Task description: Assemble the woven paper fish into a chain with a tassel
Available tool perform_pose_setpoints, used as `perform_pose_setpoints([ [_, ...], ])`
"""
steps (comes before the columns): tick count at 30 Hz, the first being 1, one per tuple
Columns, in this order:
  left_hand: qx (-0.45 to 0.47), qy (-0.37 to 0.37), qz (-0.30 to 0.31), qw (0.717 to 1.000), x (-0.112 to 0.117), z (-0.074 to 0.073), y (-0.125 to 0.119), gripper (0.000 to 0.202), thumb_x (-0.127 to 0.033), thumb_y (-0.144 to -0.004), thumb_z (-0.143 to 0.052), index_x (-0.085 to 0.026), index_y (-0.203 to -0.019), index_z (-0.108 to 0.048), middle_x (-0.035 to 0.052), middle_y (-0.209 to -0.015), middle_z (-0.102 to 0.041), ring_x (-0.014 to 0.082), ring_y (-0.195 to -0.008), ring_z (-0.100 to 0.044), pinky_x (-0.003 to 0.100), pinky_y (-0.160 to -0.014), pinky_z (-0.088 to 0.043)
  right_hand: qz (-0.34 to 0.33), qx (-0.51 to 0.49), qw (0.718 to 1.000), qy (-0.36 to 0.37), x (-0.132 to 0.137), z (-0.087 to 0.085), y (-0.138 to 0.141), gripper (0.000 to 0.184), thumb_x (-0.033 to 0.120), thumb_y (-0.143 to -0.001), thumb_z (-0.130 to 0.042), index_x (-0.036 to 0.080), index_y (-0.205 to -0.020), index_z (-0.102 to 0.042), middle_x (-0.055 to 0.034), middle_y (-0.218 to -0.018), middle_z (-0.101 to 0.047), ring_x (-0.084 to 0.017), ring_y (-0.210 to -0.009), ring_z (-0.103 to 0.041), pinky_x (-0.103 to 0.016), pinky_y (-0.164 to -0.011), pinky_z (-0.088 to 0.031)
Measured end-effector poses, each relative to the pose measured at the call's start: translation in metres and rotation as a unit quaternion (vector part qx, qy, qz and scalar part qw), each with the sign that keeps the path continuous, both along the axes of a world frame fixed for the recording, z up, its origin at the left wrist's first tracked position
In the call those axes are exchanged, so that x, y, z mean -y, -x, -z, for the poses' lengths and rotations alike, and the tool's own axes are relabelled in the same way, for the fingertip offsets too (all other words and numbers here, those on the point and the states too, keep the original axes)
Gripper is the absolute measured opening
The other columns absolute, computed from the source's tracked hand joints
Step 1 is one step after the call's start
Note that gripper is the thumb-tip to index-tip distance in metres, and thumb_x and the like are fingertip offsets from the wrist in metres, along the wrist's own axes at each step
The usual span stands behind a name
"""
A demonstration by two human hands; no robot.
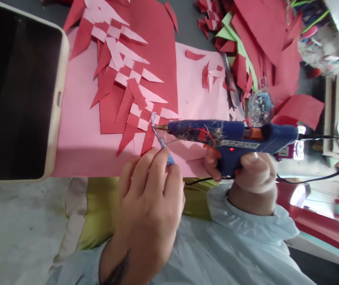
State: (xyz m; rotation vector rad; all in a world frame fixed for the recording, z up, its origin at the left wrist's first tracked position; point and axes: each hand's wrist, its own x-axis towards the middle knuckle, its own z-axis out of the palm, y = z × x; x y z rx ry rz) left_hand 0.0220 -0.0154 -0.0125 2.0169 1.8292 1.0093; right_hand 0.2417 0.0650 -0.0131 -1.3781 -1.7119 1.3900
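My right hand (254,170) grips a blue hot glue gun (231,136) with a red light lit on its side. Its metal nozzle points left and meets, or nearly meets, a thin blue-and-white cord (161,140) with a small loop at its top end. The lower part of that cord is pinched under the fingers of my left hand (150,198). Beneath the loop lies a woven red-and-pink paper fish (139,116) with pointed strips. Two similar woven paper fish (128,73) overlap in a row above it, on red paper (154,43).
Pink paper (80,134) covers the table's front. A large phone (18,91) lies at the left. Red paper offcuts (264,35) and a green strip (240,47) pile up at the upper right, near a clear bundle (259,107). The gun's black cable (330,136) runs off right.
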Motion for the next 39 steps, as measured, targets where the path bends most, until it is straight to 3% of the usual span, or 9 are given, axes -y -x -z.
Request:
perform_pose_setpoints([
  [4, 0.0, 0.003, -0.003, 1.0, 0.0, 0.0, -0.001, 0.01, -0.011, -0.09, -0.064, -0.016, -0.097, -0.069, 0.0086, -0.117, -0.076, 0.0246, -0.112, -0.069, 0.04, -0.101, -0.047, -0.009, -0.008, 0.999, -0.035, 0.001, -0.003, 0.006, 0.038, 0.054, -0.09, -0.048, 0.022, -0.081, -0.065, 0.0009, -0.047, -0.046, -0.014, -0.034, -0.037, -0.032, -0.035, -0.022],
  [8, -0.003, 0.009, -0.001, 1.0, 0.0, -0.001, 0.0, 0.01, -0.013, -0.09, -0.065, -0.017, -0.098, -0.069, 0.0081, -0.119, -0.076, 0.0244, -0.112, -0.069, 0.04, -0.1, -0.048, -0.002, 0.024, 1.0, -0.002, 0.004, -0.008, 0.012, 0.04, 0.059, -0.09, -0.048, 0.024, -0.075, -0.058, 0.0008, -0.047, -0.044, -0.015, -0.039, -0.034, -0.033, -0.04, -0.024],
  [13, -0.009, 0.005, 0.013, 1.0, 0.0, -0.001, 0.003, 0.011, -0.012, -0.09, -0.065, -0.016, -0.098, -0.069, 0.0087, -0.118, -0.076, 0.0245, -0.112, -0.069, 0.04, -0.099, -0.048, -0.004, -0.016, 0.999, 0.041, 0.007, -0.008, 0.007, 0.039, 0.06, -0.089, -0.05, 0.024, -0.075, -0.056, -0.0001, -0.049, -0.042, -0.014, -0.041, -0.03, -0.033, -0.042, -0.018],
  [20, -0.001, 0.001, 0.013, 1.0, -0.001, -0.001, 0.003, 0.011, -0.012, -0.089, -0.065, -0.015, -0.099, -0.069, 0.0088, -0.119, -0.076, 0.0247, -0.113, -0.069, 0.039, -0.1, -0.048, 0.015, -0.009, 0.998, 0.059, 0.011, -0.013, 0.015, 0.039, 0.061, -0.087, -0.054, 0.024, -0.074, -0.056, 0.0007, -0.052, -0.041, -0.014, -0.044, -0.028, -0.035, -0.042, -0.028],
  [26, 0.005, 0.003, 0.002, 1.0, -0.001, 0.0, 0.001, 0.01, -0.012, -0.091, -0.063, -0.016, -0.098, -0.068, 0.0093, -0.117, -0.076, 0.024, -0.113, -0.069, 0.039, -0.099, -0.049, 0.019, -0.027, 0.998, 0.048, 0.01, -0.015, 0.017, 0.037, 0.057, -0.09, -0.054, 0.022, -0.078, -0.059, 0.0032, -0.052, -0.036, -0.013, -0.041, -0.033, -0.032, -0.04, -0.018],
  [35, 0.019, -0.006, -0.002, 1.0, 0.0, 0.002, -0.002, 0.011, -0.011, -0.09, -0.064, -0.017, -0.098, -0.067, 0.0102, -0.117, -0.075, 0.025, -0.113, -0.069, 0.042, -0.099, -0.049, 0.031, -0.025, 0.999, 0.019, 0.007, -0.016, 0.017, 0.039, 0.059, -0.086, -0.058, 0.021, -0.077, -0.062, 0.001, -0.058, -0.047, -0.011, -0.037, -0.036, -0.032, -0.037, -0.018],
  [39, 0.017, -0.009, -0.01, 1.0, 0.0, 0.003, -0.002, 0.011, -0.011, -0.091, -0.063, -0.018, -0.099, -0.067, 0.0096, -0.118, -0.076, 0.0255, -0.113, -0.069, 0.043, -0.099, -0.049, 0.018, -0.014, 0.999, 0.028, 0.007, -0.019, 0.022, 0.037, 0.058, -0.088, -0.057, 0.022, -0.081, -0.063, 0.0015, -0.055, -0.043, -0.013, -0.041, -0.035, -0.033, -0.041, -0.02],
])
